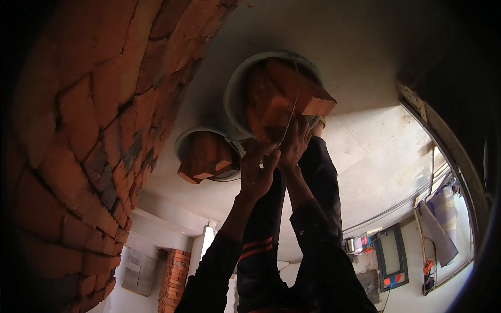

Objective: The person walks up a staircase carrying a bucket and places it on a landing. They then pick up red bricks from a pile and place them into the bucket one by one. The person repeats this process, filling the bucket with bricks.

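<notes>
A pale green bucket (pixel 229 99) full of red bricks (pixel 279 91) stands in front of me. Its thin wire handle (pixel 297 94) arcs over the bricks and runs down to my hands. My left hand (pixel 257 169) is closed at the near rim, thumb up, with the wire's lower end at its fingers. Close beside it, my right hand (pixel 295 140) has bent fingers against the near bricks, next to the wire; its fingertips are partly hidden. A second bucket (pixel 183 141), also holding red bricks (pixel 204 156), stands to the left, just behind my left hand.
A rough stack of red bricks (pixel 88 135) rises along the left side. The buckets stand on a pale floor (pixel 360 125). My dark-trousered legs (pixel 318 172) are close to the near bucket. Another brick pile (pixel 175 276) is at lower left; hanging cloth (pixel 441 224) is at right.
</notes>
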Motion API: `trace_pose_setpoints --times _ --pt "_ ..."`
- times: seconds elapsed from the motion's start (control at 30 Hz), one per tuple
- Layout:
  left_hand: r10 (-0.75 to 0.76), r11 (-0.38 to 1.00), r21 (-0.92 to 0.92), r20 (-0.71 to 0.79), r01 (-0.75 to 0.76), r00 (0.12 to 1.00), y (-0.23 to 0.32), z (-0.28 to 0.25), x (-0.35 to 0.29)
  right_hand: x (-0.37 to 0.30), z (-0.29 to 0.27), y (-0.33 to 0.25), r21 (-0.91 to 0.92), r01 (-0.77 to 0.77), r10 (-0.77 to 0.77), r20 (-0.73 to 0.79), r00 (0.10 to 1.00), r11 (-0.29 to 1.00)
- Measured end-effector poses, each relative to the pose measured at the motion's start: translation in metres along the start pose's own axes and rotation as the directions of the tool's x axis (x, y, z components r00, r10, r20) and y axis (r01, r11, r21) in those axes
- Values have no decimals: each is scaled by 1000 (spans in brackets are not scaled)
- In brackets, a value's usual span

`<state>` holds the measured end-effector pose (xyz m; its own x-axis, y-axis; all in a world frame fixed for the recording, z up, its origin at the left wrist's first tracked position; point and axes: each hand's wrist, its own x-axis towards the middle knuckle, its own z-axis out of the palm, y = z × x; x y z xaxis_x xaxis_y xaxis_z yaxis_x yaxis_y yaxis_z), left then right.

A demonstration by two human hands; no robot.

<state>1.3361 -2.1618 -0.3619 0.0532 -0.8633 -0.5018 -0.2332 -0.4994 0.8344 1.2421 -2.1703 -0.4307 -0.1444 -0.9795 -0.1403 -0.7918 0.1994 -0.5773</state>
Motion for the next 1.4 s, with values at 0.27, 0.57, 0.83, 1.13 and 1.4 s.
trace_pose_setpoints --times 0.27,0.57,0.83,1.13,1.4 --pt "-59 991 121 51 52 997 -1 0 1 5 0 12 51 20 -25 106 994 999" --pt "-143 984 94 -81 151 986 6 10 -4 -13 -6 9 143 -73 73 6 997 987" --pt "-171 980 93 -48 175 984 7 13 -10 -14 6 18 76 -99 95 50 994 992" --pt "-85 978 172 -203 121 975 13 19 -46 -8 -9 54 159 -113 22 485 874 981" --pt "-588 809 -85 -116 582 800 -24 33 -165 39 -70 -2 577 -756 93 772 628 309"
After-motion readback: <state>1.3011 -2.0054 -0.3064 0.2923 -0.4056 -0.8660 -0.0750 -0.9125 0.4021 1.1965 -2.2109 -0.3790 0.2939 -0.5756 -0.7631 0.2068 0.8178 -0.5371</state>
